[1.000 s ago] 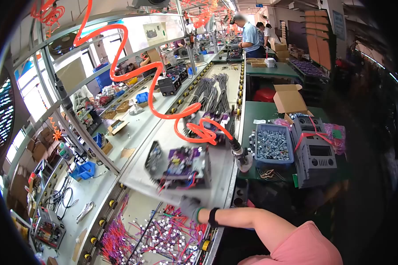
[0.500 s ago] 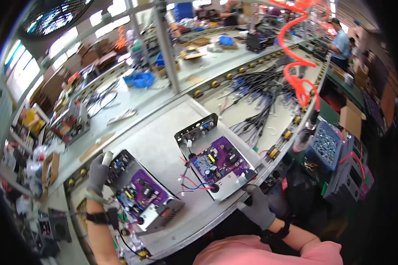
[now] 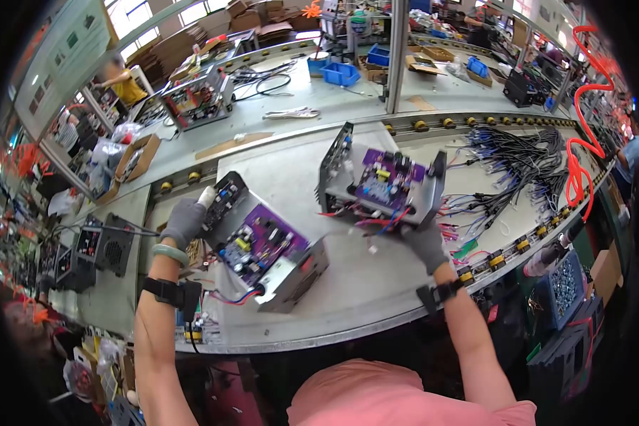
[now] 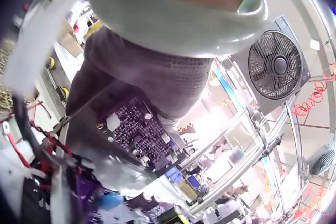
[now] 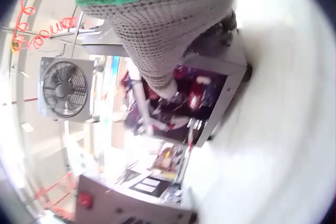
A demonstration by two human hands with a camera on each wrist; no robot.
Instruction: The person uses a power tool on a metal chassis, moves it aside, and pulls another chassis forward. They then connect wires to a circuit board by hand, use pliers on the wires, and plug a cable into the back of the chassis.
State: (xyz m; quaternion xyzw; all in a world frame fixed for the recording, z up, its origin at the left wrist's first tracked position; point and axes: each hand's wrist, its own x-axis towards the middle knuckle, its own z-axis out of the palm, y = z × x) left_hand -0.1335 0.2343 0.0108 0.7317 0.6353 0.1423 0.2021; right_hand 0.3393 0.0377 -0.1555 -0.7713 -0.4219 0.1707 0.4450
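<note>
My gloved left hand (image 3: pixel 184 221) grips the upright front panel of the left metal chassis (image 3: pixel 291 284), which has a purple circuit board (image 3: pixel 268 238) inside. In the left wrist view the glove (image 4: pixel 147 74) lies over a panel beside a purple board (image 4: pixel 137 132). At the near right corner of a second chassis (image 3: pixel 429 192), my gloved right hand (image 3: pixel 426 245) holds its end; coloured wires hang from it and it looks slightly tilted. The right wrist view has the glove (image 5: pixel 163 40) against that chassis (image 5: pixel 223 100), thumb over its inside; the other fingers are hidden.
Both chassis are over a metal plate (image 3: pixel 355 284) on the roller line. Dark cables (image 3: pixel 518 160) lie to the right, near a red coiled hose (image 3: pixel 575 153). Speaker-like dark units (image 3: pixel 110 245) stand at left. Blue trays (image 3: pixel 341 74) sit on the far bench.
The head view has swung left and down. My right hand has closed on the right chassis, which is turned and shifted. My left hand still holds the left chassis.
</note>
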